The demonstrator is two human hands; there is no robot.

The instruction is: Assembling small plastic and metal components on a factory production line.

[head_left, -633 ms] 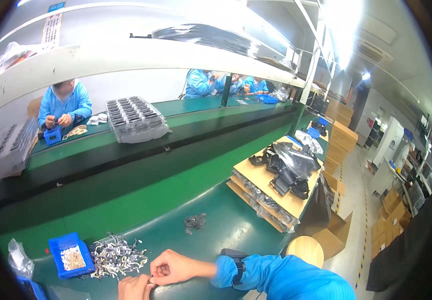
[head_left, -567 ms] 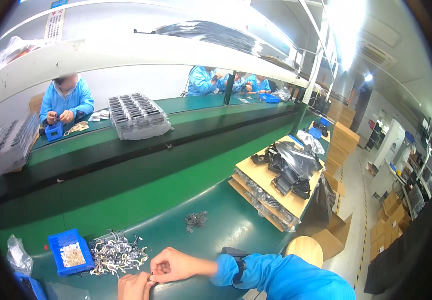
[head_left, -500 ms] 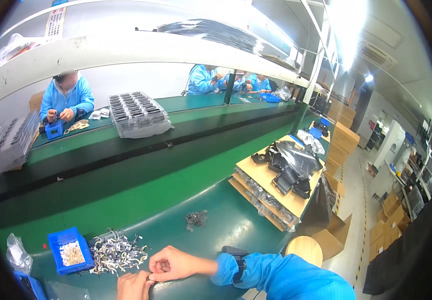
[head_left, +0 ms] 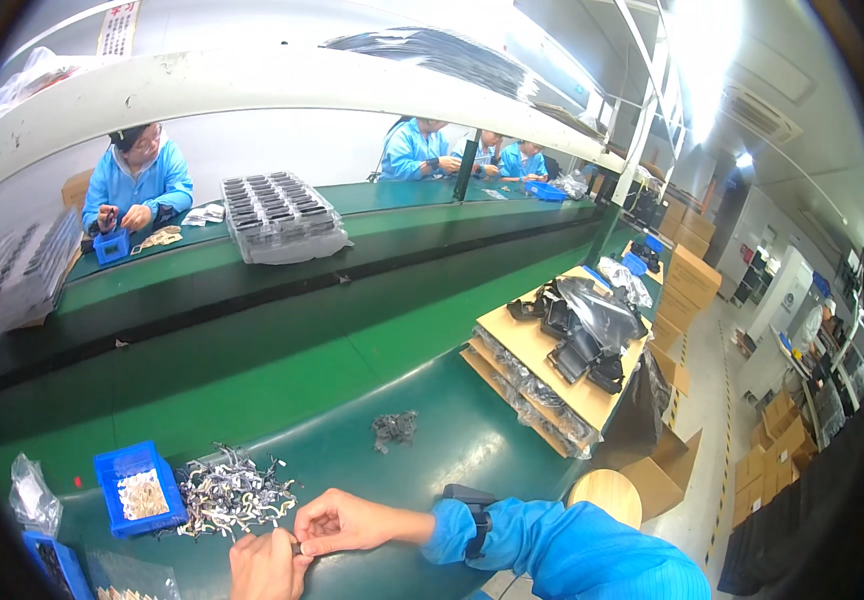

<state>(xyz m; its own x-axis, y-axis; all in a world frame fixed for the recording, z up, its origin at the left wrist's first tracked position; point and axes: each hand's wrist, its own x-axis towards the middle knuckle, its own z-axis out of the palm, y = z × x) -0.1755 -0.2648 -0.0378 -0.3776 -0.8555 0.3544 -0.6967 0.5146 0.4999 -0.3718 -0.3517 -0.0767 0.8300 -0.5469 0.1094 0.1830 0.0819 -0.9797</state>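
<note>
My left hand and my right hand meet low in the picture, just above the green table. Fingertips of both are pinched together around something small and dark, too tiny to name. Right beyond them lies a loose pile of small black, white and silver parts. To its left stands a blue bin with small cream-coloured pieces in it. A small heap of dark grey bits rests farther off on the table.
A clear plastic bag and a second blue bin are at the lower left. Wooden boards with black parts are stacked at right, near cardboard boxes. Across the green conveyor, co-workers in blue sit beside stacked trays.
The view has shifted slightly. My left hand has risen a little and closed in against the right fingertips. A bag of pale pieces now shows at the lower left.
</note>
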